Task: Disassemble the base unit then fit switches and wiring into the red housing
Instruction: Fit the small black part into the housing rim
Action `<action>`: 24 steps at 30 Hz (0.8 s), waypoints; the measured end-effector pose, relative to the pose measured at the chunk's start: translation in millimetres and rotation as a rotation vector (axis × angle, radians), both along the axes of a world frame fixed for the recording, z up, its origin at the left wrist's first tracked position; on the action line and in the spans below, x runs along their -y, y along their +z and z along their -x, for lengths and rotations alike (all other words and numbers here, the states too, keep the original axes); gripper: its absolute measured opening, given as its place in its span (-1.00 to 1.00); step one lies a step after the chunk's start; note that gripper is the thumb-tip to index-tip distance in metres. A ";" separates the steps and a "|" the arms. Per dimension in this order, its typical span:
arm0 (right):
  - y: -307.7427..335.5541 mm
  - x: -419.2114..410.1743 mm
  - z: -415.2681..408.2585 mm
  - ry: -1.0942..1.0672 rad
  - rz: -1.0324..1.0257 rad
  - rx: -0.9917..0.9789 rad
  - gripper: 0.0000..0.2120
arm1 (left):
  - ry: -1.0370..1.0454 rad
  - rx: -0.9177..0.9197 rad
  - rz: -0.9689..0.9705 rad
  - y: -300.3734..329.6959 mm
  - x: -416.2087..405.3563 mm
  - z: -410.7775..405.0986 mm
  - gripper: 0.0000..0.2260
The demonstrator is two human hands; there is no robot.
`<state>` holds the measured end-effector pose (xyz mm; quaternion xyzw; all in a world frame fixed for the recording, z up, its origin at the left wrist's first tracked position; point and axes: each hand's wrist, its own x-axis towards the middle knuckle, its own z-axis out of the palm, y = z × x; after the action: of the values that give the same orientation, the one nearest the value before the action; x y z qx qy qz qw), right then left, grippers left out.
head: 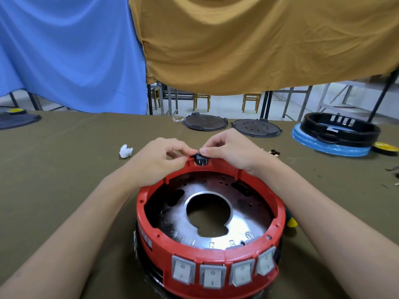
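Note:
The round red housing (151,236) stands in front of me on the olive cloth. A shiny metal plate (244,219) with a large centre hole lies inside it. Several grey rocker switches (212,275) sit in its near wall. A small black socket part (200,159) with metal pins sits in a notch at the far rim. My left hand (159,160) pinches this part from the left. My right hand (231,149) presses on it from the right with thumb and fingertips.
Two dark round plates (205,121) (255,127) lie at the table's far edge. A black ring housing (341,128) on a blue disc (330,145) stands at the far right. A white wad (125,151) lies left; small wire pieces (274,152) lie right. A yellow-green tool tip (291,222) peeks beside the housing.

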<state>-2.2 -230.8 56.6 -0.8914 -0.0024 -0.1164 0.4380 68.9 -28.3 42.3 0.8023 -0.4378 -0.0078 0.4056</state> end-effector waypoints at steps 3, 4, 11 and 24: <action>0.9 -1.0 -0.4 -0.014 0.020 -0.017 -0.87 | -0.004 0.022 -0.008 1.0 1.0 0.6 -0.77; 1.4 -1.2 -0.7 -0.021 0.040 -0.026 -0.87 | -0.005 0.032 -0.016 1.4 1.2 0.8 -0.77; 2.4 1.6 -3.4 -0.036 0.076 -0.079 -0.86 | -0.024 0.113 -0.050 2.6 2.0 1.3 -0.75; 1.5 6.3 -4.1 -0.116 -0.347 -0.139 -0.78 | -0.115 0.403 -0.224 5.8 4.3 8.0 -0.65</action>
<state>1.9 -237.1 58.0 -0.8071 0.0992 -0.0784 0.5768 61.0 -32.6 48.1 0.8015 -0.5512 0.0811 0.2174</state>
